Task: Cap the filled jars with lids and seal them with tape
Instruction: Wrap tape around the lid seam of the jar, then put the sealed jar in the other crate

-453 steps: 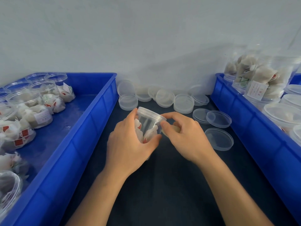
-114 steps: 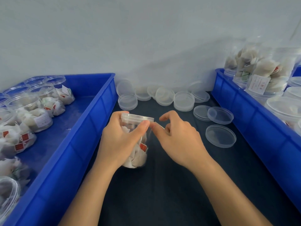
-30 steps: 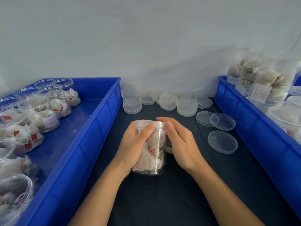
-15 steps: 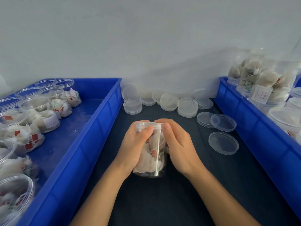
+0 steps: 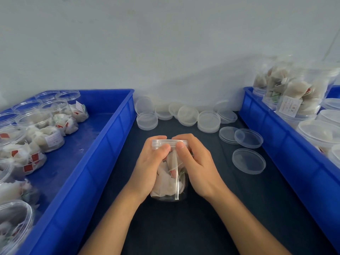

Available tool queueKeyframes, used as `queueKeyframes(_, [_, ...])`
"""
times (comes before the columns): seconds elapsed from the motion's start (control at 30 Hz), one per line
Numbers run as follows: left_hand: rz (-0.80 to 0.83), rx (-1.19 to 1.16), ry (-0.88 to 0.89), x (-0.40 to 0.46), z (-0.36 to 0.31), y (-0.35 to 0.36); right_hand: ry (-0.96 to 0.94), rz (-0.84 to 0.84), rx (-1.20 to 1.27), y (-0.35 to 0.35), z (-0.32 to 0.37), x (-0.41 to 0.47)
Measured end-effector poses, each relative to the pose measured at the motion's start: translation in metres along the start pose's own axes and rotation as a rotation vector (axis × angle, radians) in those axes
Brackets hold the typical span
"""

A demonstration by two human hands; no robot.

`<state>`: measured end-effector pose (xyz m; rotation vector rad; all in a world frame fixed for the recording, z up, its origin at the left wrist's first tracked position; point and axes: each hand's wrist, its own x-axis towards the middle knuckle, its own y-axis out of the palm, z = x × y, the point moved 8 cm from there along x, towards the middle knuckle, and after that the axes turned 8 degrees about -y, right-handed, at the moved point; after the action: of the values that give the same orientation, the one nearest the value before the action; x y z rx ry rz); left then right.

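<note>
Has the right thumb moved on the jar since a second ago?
Yes. The right hand shifted left across the jar, its thumb closing on the left hand under the lid.

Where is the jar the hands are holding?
In the head view, the filled jar stands mid-table on the dark mat between the two blue bins, gripped by the left hand and right hand.

White labels on the jars (image 5: 290,105) carry print too small and blurred to read.

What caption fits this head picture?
Both hands, left hand and right hand, grip a lidded jar between blue bins.
</note>
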<state>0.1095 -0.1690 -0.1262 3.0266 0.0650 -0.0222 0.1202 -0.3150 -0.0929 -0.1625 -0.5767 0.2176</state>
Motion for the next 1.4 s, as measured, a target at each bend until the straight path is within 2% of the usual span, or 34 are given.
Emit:
queueKeyframes(0.23, [-0.02, 0.039, 0.07, 0.004, 0.0, -0.002, 0.006, -0.011, -0.01, 0.0, 0.0, 0.0])
queueKeyframes(0.4, [0.02, -0.019, 0.08, 0.002, 0.002, -0.004, -0.009, -0.022, -0.047, -0.002, 0.001, 0.0])
queueKeyframes(0.5, [-0.025, 0.017, 0.11, 0.001, -0.003, -0.004, -0.001, -0.011, -0.088, -0.005, 0.002, 0.0])
queueKeyframes(0.7, [-0.042, 0.105, 0.138, 0.0, -0.007, -0.004, 0.154, 0.136, -0.191, -0.013, 0.005, 0.008])
queueKeyframes(0.97, [0.071, 0.25, 0.187, 0.002, -0.008, 0.012, 0.235, 0.249, -0.282, -0.032, 0.032, 0.01])
queueKeyframes(1.1, [0.066, 0.394, 0.27, -0.002, -0.021, 0.039, 0.236, 0.351, -0.438, -0.038, 0.041, 0.009])
queueKeyframes(1.3, [0.115, 0.281, 0.269, 0.004, -0.05, 0.086, 0.161, 0.215, -0.555, -0.086, 0.082, 0.021])
queueKeyframes(1.4, [0.073, 0.38, 0.34, -0.005, -0.077, 0.119, 0.108, 0.111, -0.693, -0.126, 0.113, 0.027])
